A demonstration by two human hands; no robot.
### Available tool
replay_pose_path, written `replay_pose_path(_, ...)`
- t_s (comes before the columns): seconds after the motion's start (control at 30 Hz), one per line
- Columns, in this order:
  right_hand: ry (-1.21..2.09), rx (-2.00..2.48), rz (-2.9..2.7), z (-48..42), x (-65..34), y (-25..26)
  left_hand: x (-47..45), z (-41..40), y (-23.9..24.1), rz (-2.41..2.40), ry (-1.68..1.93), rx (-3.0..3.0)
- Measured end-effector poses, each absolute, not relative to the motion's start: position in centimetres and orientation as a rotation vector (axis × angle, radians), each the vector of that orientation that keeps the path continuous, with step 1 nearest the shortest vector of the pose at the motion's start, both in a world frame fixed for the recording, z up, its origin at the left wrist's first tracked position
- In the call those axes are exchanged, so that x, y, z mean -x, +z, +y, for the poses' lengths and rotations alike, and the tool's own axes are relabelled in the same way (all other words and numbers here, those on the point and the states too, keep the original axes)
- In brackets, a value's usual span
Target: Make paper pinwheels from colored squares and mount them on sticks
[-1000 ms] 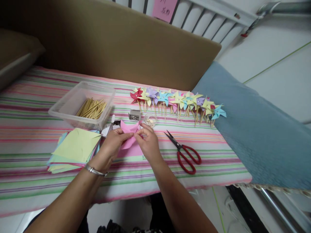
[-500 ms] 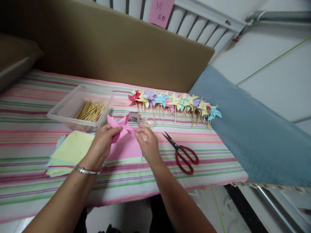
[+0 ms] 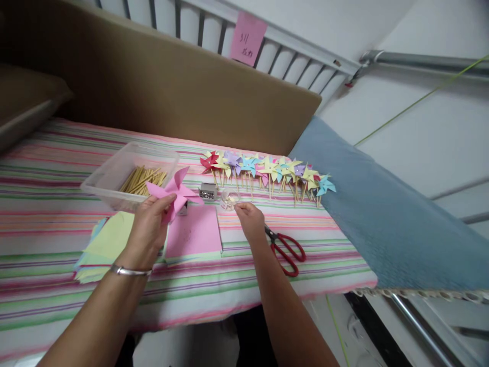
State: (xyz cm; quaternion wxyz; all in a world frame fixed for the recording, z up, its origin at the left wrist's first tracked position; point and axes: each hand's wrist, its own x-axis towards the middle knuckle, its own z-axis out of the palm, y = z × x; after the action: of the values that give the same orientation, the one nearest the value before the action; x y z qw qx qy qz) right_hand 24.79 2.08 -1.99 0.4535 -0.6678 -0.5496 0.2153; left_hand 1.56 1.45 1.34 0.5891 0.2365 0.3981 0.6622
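A pink paper pinwheel (image 3: pixel 176 192) is pinched between thumb and fingers of my left hand (image 3: pixel 147 227), held above the table. My right hand (image 3: pixel 250 219) is at the near right edge of a small clear round dish (image 3: pixel 231 192) with tiny pale pieces inside. Its fingertips are pressed together; what they hold, if anything, is too small to make out. Left of the dish stands a little open box (image 3: pixel 208 187) of shiny metal bits. Below the pinwheel lies a stack of square paper with a pink sheet (image 3: pixel 196 237) on top.
A clear plastic tub (image 3: pixel 95 184) holds wooden sticks (image 3: pixel 143 181). Yellow and other coloured papers (image 3: pixel 110 237) lie at left. Red-handled scissors (image 3: pixel 292 250) rest beside my right forearm. Finished pinwheels on sticks (image 3: pixel 269 168) line the back, before a cardboard panel (image 3: pixel 183 92).
My right hand has left the pinwheel and moved right to the small round dish. My left hand has drawn the pinwheel slightly left and turned it. The camera view has shifted a little.
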Motion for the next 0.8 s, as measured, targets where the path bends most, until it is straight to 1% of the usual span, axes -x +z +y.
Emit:
replay_pose_path(0.33, 0.391, 1.702, -1.421, 1.0, -23.9, -3.4, -1.0, 0.6, 3.3, 0.818, 1.562, -0.457)
replay_pose_path(0.53, 0.314, 1.705, -1.647, 0.1, -20.8, -4.3, 1.0, 0.4, 4.3, 0.764, 1.683, -0.394)
replay_pose_path(0.67, 0.271, 1.740, -1.866, 2.9, -18.8, -3.5, 2.1, 0.5, 4.6, 0.720, 1.696, -0.353)
replay_pose_path(0.8, 0.210, 1.870, -2.052, 7.2, -17.4, -2.7, 2.6, 0.9, 4.3, 0.706, 1.688, -0.311)
